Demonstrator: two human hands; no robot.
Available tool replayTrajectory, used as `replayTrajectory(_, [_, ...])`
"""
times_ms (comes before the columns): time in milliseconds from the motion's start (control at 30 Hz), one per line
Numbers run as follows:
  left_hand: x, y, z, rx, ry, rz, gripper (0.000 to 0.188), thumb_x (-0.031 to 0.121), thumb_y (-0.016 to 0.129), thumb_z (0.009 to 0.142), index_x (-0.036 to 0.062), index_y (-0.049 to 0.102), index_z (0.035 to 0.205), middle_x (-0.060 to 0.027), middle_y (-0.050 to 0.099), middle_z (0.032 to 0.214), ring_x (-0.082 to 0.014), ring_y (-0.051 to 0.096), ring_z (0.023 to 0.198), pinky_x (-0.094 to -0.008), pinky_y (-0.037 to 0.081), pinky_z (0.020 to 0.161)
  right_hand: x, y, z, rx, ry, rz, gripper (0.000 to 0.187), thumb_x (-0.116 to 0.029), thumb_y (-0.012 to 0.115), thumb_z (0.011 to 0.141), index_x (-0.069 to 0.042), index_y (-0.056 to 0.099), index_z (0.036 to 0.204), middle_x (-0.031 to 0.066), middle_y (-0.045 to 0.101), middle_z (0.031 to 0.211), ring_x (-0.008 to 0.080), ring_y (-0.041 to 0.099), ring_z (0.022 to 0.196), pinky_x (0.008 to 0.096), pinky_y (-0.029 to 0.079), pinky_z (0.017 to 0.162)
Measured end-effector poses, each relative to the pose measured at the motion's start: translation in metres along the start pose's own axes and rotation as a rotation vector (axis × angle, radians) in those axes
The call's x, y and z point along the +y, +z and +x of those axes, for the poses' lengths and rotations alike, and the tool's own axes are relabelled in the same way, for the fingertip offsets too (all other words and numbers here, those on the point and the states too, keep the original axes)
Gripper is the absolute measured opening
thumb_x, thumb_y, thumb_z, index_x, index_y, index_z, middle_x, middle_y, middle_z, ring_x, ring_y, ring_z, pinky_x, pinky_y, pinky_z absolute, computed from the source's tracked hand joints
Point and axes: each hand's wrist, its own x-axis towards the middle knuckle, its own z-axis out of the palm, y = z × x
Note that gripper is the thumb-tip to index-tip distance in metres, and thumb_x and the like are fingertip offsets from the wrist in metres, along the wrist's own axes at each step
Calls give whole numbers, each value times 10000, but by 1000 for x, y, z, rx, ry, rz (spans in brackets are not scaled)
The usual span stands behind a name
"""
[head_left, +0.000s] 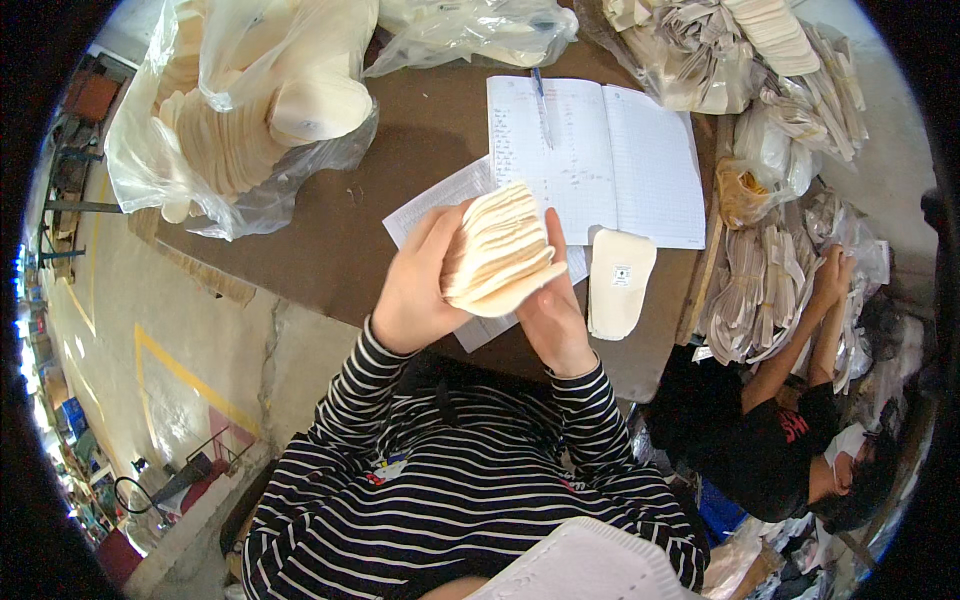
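Note:
A thick stack of cream shoe insoles (502, 245) is held up over the table's near edge, between my two hands. My left hand (412, 285) wraps round its left side. My right hand (556, 325) grips the right side, where one insole sticks out from the rest. Just right of that hand, a cream insole (622, 300) with a small white label lies on the brown table (400, 160); whether others lie under it I cannot tell. Behind the stack are printed sheets (425, 205), partly covered by my hands.
An open notebook (655, 165) with a pen (541, 100) on it lies beyond my hands. Clear plastic bags of insoles (225, 140) stand at the far left. Bundled pale pieces (755, 290) are heaped at the right, where another person's hands (832, 280) work.

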Motion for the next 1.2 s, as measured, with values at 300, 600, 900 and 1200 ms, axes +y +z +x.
replayTrajectory(300, [-8, -7, 23, -244, 8, 661, 1159, 302, 858, 622, 80, 211, 1558, -155, 419, 1413, -352, 390, 1333, -558, 211, 1161, 17, -33, 14, -332, -205, -1001, 1295, -179, 844, 710, -116, -118, 1575, 166, -34, 1654, 340, -36, 1526, 491, 47, 1219])
replayTrajectory(600, [-23, -8, 6, -244, 182, 650, 1123, 216, 802, 635, 53, 189, 1562, -164, 444, 1355, -344, 414, 1295, -560, 250, 1130, 35, -30, 43, -319, -272, -1072, 1387, -66, 879, 639, -29, -175, 1539, 226, -52, 1634, 358, -6, 1519, 444, 116, 1224])
replayTrajectory(900, [-31, -48, 1, -272, 103, 646, 1077, 299, 850, 641, 26, 292, 1520, -171, 535, 1297, -350, 513, 1217, -511, 374, 1047, 22, -23, 60, -308, -196, -1020, 1397, -207, 947, 602, -19, -52, 1559, 258, 209, 1550, 385, 255, 1442, 440, 228, 1191])
replayTrajectory(1200, [-40, -60, 32, -321, 132, 595, 726, 363, 861, 614, 54, 553, 1195, -150, 632, 1065, -390, 628, 960, -470, 487, 847, 26, -25, 68, -192, -325, -950, 985, -317, 939, 589, 41, 432, 1355, 230, 564, 1235, 356, 560, 1152, 408, 432, 1020])
